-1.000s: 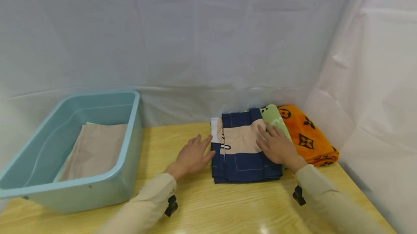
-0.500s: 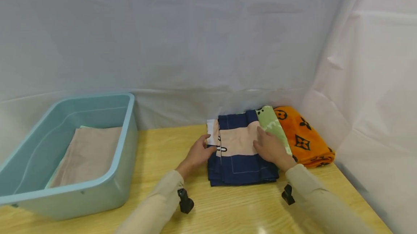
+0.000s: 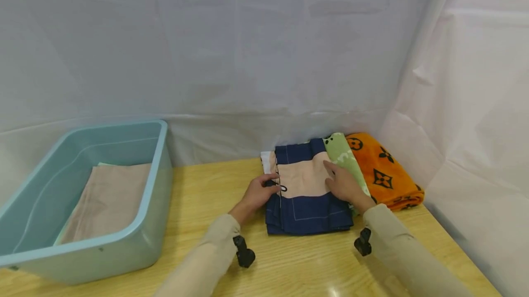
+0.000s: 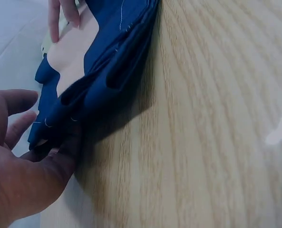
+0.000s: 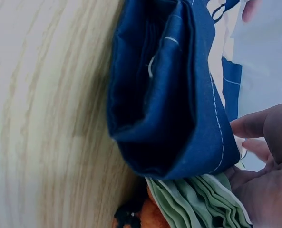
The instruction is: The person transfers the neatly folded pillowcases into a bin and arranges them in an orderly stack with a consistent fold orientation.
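A folded navy-and-peach cloth (image 3: 306, 177) lies on the wooden table, its layered edges visible in both wrist views. At its left edge, my left hand (image 3: 257, 192) grips the fabric; in the left wrist view some fingers (image 4: 67, 147) reach under the layers. My right hand (image 3: 346, 184) holds the cloth's right edge with fingers curled over it, the index finger extended on the peach part. Beneath and beside that edge, a folded light green cloth (image 3: 346, 154) shows, with its pleated layers below the navy one in the right wrist view.
A rolled orange blanket (image 3: 382, 168) with black motifs lies at the right, against the green cloth. On the left stands a light blue tub (image 3: 163, 187) holding a folded beige cloth (image 3: 113, 196). White sheeting (image 3: 264, 58) hangs behind and at the right.
My left hand has moved right onto the cloth's left edge and taken hold. My right hand has shifted slightly, its fingers now more curled. The whole view has drifted a little.
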The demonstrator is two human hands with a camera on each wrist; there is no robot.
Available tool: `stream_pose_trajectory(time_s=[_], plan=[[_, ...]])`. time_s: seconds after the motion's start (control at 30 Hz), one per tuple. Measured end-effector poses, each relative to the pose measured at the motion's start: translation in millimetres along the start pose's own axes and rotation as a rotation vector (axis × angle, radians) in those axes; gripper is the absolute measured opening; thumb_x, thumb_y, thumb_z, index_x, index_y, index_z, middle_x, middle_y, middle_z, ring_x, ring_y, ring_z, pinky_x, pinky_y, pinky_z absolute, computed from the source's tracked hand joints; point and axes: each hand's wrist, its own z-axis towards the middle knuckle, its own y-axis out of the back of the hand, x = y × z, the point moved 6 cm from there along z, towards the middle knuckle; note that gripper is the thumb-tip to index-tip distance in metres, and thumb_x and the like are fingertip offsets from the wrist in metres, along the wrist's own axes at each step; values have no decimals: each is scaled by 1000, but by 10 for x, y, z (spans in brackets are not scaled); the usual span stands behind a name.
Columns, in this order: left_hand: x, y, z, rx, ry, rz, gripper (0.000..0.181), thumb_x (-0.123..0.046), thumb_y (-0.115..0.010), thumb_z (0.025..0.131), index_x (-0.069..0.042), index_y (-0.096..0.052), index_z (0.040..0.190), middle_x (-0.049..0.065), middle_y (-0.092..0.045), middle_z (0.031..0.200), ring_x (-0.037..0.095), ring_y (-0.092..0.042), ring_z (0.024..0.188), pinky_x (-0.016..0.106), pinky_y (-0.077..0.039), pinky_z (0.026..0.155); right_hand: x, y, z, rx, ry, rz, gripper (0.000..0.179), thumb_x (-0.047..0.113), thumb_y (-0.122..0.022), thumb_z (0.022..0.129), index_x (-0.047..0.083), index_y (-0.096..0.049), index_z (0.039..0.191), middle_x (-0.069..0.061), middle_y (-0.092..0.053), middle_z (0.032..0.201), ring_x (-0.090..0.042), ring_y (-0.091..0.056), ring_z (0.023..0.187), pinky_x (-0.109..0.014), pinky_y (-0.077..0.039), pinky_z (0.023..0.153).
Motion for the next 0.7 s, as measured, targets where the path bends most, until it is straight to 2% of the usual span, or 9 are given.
stream_pose_trajectory(time_s=[0.13, 0.33, 0.47, 0.6, 0.7], plan=[[14, -24, 47, -10, 7, -1, 37, -5, -69, 84, -1, -65, 121, 17, -55, 131, 31, -44, 126, 44, -37, 102, -9, -14, 13, 22, 37, 3, 50, -1, -44, 92, -10, -38, 140, -29, -40, 141, -44, -37, 129, -55, -33, 101], [45, -63, 94, -25, 2, 31, 33, -4, -73, 80, 1, -70, 112, 13, -63, 119, 29, -52, 118, 41, -42, 97, -53, -49, 28, 50, 12, 26, 39, -2, -46, 93, -12, -50, 130, -28, -49, 133, -44, -43, 123, -54, -37, 99], [49, -70, 88, -56, -17, 100, 27, -6, -76, 77, -1, -74, 104, 10, -67, 113, 29, -56, 111, 40, -45, 93, -87, -77, 13, 88, -35, 106, 41, -1, -46, 93, -12, -47, 133, -28, -46, 137, -44, -40, 126, -54, -37, 99], [66, -73, 102, -79, -12, 141, 27, -7, -78, 75, -3, -75, 102, 8, -68, 111, 28, -57, 110, 40, -46, 91, -120, -88, 4, 124, -77, 175, 44, -1, -47, 94, -11, -43, 137, -27, -40, 142, -44, -35, 130, -53, -35, 101], [69, -83, 112, -86, -5, 170, 29, -6, -79, 74, -5, -75, 103, 8, -68, 110, 28, -58, 109, 40, -47, 90, -122, -80, 2, 124, -66, 169, 45, -1, -47, 95, -11, -42, 138, -26, -39, 143, -44, -33, 131, -53, -34, 102]])
